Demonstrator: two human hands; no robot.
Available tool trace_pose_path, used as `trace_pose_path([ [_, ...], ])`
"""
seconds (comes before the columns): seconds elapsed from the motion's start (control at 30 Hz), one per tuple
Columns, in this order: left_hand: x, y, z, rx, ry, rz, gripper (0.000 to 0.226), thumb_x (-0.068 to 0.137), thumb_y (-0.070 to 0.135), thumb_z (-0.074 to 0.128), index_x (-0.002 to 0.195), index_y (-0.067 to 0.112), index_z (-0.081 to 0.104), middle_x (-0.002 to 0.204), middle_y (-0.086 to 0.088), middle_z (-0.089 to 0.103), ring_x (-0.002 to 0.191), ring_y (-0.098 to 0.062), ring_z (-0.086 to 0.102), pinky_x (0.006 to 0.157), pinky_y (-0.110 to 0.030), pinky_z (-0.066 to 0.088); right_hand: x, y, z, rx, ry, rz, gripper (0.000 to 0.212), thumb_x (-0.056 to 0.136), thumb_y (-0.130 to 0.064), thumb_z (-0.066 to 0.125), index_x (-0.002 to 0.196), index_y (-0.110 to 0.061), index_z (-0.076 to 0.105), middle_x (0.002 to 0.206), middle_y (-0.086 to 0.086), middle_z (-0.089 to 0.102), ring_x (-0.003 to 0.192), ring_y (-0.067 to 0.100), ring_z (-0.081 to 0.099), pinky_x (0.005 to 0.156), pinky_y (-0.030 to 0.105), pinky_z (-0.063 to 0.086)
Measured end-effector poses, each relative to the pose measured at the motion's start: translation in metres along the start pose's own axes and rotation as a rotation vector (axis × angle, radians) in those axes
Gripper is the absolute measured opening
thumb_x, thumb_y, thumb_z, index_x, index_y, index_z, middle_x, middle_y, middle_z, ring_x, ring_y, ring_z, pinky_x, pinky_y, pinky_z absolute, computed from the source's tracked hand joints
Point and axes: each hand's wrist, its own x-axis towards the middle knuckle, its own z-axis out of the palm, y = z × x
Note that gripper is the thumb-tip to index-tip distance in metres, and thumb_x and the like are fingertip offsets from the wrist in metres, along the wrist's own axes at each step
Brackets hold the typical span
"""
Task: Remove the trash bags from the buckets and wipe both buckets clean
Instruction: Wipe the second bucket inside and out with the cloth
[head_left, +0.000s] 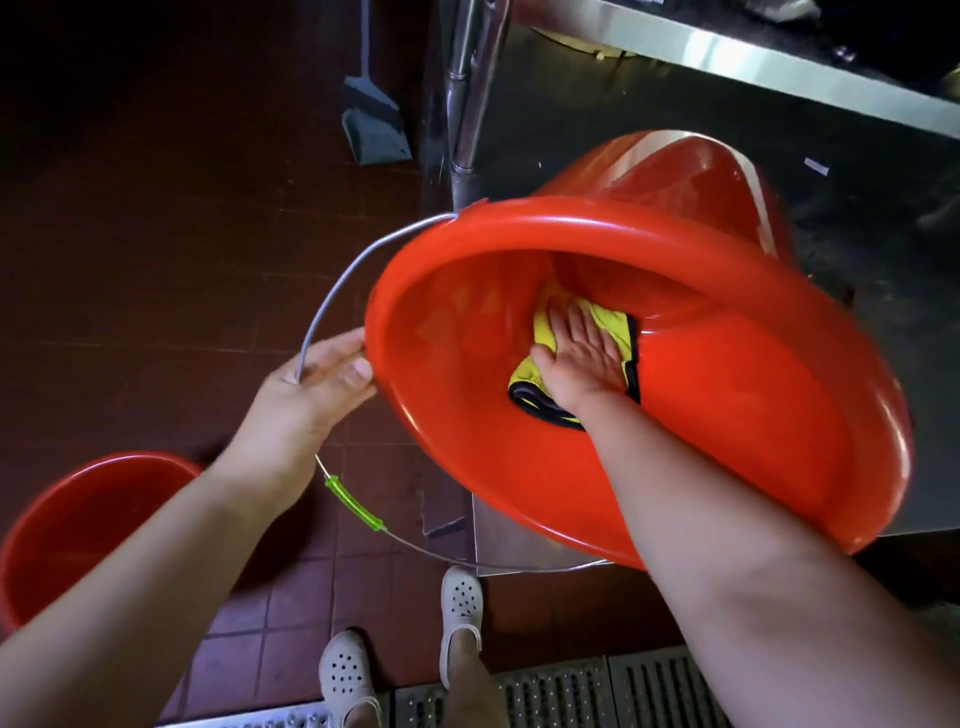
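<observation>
A big red bucket (727, 415) lies tilted on its side on a low steel shelf, its mouth facing me. My left hand (311, 384) grips its rim at the left edge, beside the wire handle (332, 291) with a green grip. My right hand (587, 358) reaches deep inside and presses flat on a yellow cloth with black trim (608, 319) against the bucket's inner wall. A second red bucket (78, 525) stands upright on the floor at the lower left, partly hidden by my left forearm. No trash bag shows in either bucket.
The steel shelf (597, 130) sits under a steel table with a round leg (467, 88). A grey dustpan and brush (374, 124) lean on the dark red tile floor. A metal drain grate (597, 691) runs along the bottom, by my white clogs (460, 603).
</observation>
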Motion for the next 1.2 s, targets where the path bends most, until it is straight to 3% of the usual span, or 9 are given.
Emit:
trace_pose_path([
  [0.17, -0.007, -0.015, 0.019, 0.010, 0.089, -0.006, 0.013, 0.080, 0.030, 0.068, 0.088, 0.021, 0.072, 0.087, 0.001, 0.072, 0.089, -0.013, 0.068, 0.083, -0.029, 0.053, -0.029, -0.041, -0.006, 0.191, 0.025, 0.103, 0.065, 0.095, -0.042, 0.032, 0.151, -0.021, 0.008, 0.160, 0.002, 0.005, 0.146, 0.014, 0.001, 0.117, 0.035, 0.002],
  [0.3, -0.005, -0.009, 0.029, 0.112, 0.101, 0.110, 0.006, 0.080, 0.027, 0.063, 0.080, 0.027, 0.069, 0.074, 0.012, 0.066, 0.073, -0.002, 0.059, 0.073, -0.016, 0.047, -0.094, -0.086, -0.004, 0.426, 0.181, -0.091, 0.078, 0.079, -0.049, 0.018, 0.150, -0.017, 0.011, 0.158, 0.007, 0.012, 0.146, 0.019, 0.011, 0.117, 0.034, 0.007],
  [0.37, -0.005, -0.005, 0.031, 0.146, 0.108, 0.149, 0.003, 0.080, 0.025, 0.066, 0.082, 0.024, 0.068, 0.074, 0.013, 0.066, 0.073, -0.002, 0.057, 0.072, -0.014, 0.046, -0.121, -0.095, -0.001, 0.518, 0.216, -0.207, 0.077, 0.078, -0.046, 0.026, 0.149, -0.020, 0.009, 0.158, 0.009, 0.014, 0.146, 0.023, 0.012, 0.118, 0.036, 0.009],
  [0.57, 0.005, 0.021, 0.028, 0.153, 0.119, 0.144, 0.022, 0.075, 0.020, 0.067, 0.094, 0.011, 0.067, 0.085, -0.004, 0.067, 0.080, -0.013, 0.061, 0.084, -0.028, 0.049, -0.093, -0.058, 0.002, 0.286, 0.118, -0.380, 0.073, 0.083, -0.044, 0.032, 0.148, -0.020, 0.008, 0.158, 0.011, 0.011, 0.146, 0.023, 0.008, 0.117, 0.033, 0.004],
  [0.7, 0.020, 0.043, 0.024, 0.214, 0.030, 0.134, 0.031, 0.069, 0.025, 0.070, 0.096, 0.009, 0.068, 0.089, -0.008, 0.068, 0.086, -0.020, 0.063, 0.092, -0.040, 0.051, -0.038, -0.022, 0.003, 0.118, 0.027, -0.207, 0.068, 0.094, -0.040, 0.040, 0.151, -0.024, 0.007, 0.160, 0.001, 0.001, 0.146, 0.013, 0.001, 0.115, 0.028, 0.000],
  [0.8, 0.035, 0.051, 0.019, 0.246, -0.030, 0.143, 0.028, 0.068, 0.027, 0.073, 0.092, 0.014, 0.071, 0.087, -0.004, 0.072, 0.085, -0.017, 0.067, 0.088, -0.035, 0.054, -0.003, 0.003, -0.006, 0.044, -0.073, 0.001, 0.067, 0.094, -0.046, 0.032, 0.151, -0.029, 0.001, 0.160, -0.005, -0.004, 0.146, 0.010, -0.004, 0.117, 0.033, 0.002],
  [0.93, 0.042, 0.034, 0.005, 0.163, -0.015, 0.133, 0.013, 0.072, 0.027, 0.076, 0.084, 0.028, 0.075, 0.083, 0.006, 0.074, 0.084, -0.011, 0.069, 0.083, -0.027, 0.056, 0.010, 0.005, -0.003, 0.022, -0.064, 0.054, 0.066, 0.091, -0.049, 0.027, 0.150, -0.034, 0.000, 0.160, -0.006, -0.004, 0.146, 0.012, -0.004, 0.118, 0.036, 0.001],
  [1.1, 0.003, -0.041, -0.002, -0.048, 0.050, -0.114, 0.049, 0.055, 0.042, 0.086, 0.097, 0.021, 0.074, 0.101, -0.003, 0.073, 0.101, -0.022, 0.067, 0.091, -0.032, 0.053, 0.005, -0.002, -0.004, 0.064, -0.042, 0.101, 0.064, 0.093, -0.045, 0.027, 0.150, -0.032, 0.002, 0.160, -0.004, -0.002, 0.146, 0.011, -0.003, 0.117, 0.036, 0.001],
  [1.2, -0.010, -0.067, 0.012, -0.152, 0.066, -0.165, 0.053, 0.065, 0.041, 0.080, 0.107, 0.011, 0.067, 0.111, -0.010, 0.070, 0.108, -0.028, 0.064, 0.089, -0.034, 0.054, -0.013, -0.027, -0.007, 0.151, -0.012, 0.117, 0.063, 0.095, -0.041, 0.031, 0.151, -0.024, 0.007, 0.160, -0.001, 0.002, 0.146, 0.012, -0.002, 0.117, 0.036, 0.001],
])
